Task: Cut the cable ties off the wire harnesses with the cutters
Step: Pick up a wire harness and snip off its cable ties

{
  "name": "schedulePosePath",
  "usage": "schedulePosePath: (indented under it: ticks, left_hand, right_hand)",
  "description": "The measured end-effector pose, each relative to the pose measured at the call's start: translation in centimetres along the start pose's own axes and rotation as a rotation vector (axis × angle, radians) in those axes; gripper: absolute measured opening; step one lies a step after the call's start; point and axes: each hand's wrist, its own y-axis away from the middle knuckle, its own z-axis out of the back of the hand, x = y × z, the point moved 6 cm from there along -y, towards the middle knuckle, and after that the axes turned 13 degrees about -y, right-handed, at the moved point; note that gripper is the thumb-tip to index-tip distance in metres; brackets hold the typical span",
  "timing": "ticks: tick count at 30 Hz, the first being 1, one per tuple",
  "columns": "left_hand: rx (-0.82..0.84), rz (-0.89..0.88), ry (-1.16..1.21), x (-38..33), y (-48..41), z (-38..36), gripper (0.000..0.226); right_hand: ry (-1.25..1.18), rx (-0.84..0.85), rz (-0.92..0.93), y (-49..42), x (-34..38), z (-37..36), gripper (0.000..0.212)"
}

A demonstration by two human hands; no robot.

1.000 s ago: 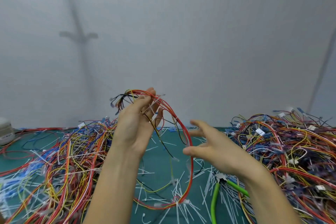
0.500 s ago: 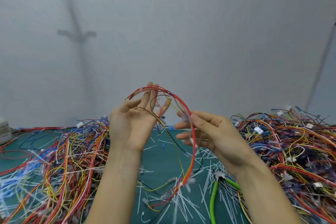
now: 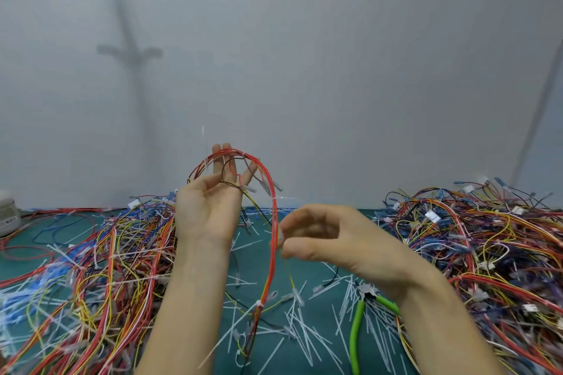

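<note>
Wire harness (image 3: 275, 213) loops over the straight, released fingers (image 3: 226, 150) of the raised left hand (image 3: 210, 210). The right hand (image 3: 329, 240) pinches its hanging red strand. Green-handled cutters (image 3: 355, 332) lie on the counter (image 3: 259, 256) below the right wrist.

Two bare hands raised: one left hand (image 3: 210, 210), one right hand (image 3: 329, 240).

One looped harness of red, yellow and black wires (image 3: 274, 216), draped over the straight left fingers and pinched at the right fingertips.

At least two white cable ties (image 3: 259, 303) counted on that loop: one just above the right fingertips, one well below them.

One pair of green-handled cutters (image 3: 355, 335), below and right of the right fingertips.

Two heaps of multicoloured wire harnesses: a left heap (image 3: 100, 259) beyond the left fingers, a right heap (image 3: 487, 240) beyond the right hand.

Cut white tie offcuts (image 3: 304, 332) under the fingers: too many to count.

One teal mat (image 3: 253, 265). One pale round object (image 3: 7, 216), far left of the left fingers, cut off by the edge.
</note>
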Motion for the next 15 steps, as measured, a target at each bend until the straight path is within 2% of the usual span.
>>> schedulePosePath:
  ticks: [2, 5, 11, 15]
  left_hand:
    - [-0.025, -0.01, 0.003, 0.4, 0.0, 0.1, 0.068]
    - [-0.067, -0.023, -0.002, 0.6, 0.1, 0.5, 0.05]
    - [-0.078, -0.006, -0.021, 0.5, 0.1, 0.7, 0.039]
    - [-0.08, 0.024, -0.021, 0.8, 0.3, 0.6, 0.038]
  right_hand:
    - [-0.002, -0.004, -0.05, -0.4, -0.6, -1.1, 0.03]
    - [-0.065, -0.045, -0.006, -0.8, -0.5, -1.7, 0.018]
    - [-0.332, -0.346, 0.081, -0.8, -0.3, 1.4, 0.006]
    - [-0.454, -0.464, 0.129, -0.7, -0.6, 2.5, 0.006]
